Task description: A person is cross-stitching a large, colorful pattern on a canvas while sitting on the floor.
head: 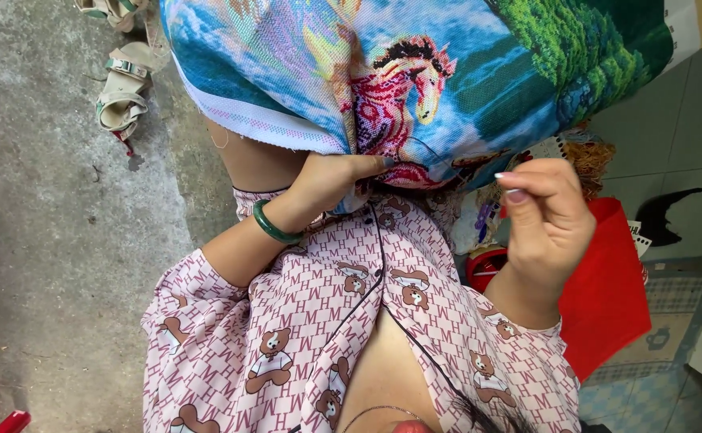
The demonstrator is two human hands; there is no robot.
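Cross-stitch canvas [447, 72], a large colourful cloth picturing a horse, water and green trees, was held up above the lap. Most of its visible surface appeared already stitched; a bare white border remained along its lower edge. The left hand [335, 180] was closed on the canvas's lower fold, beside the horse. The right hand [547, 216] was raised right of the canvas, fingertips pinched together, probably on a thread. Beyond it, a red bag [612, 297] crowded the space; bare concrete [54, 240] lay left of the canvas.
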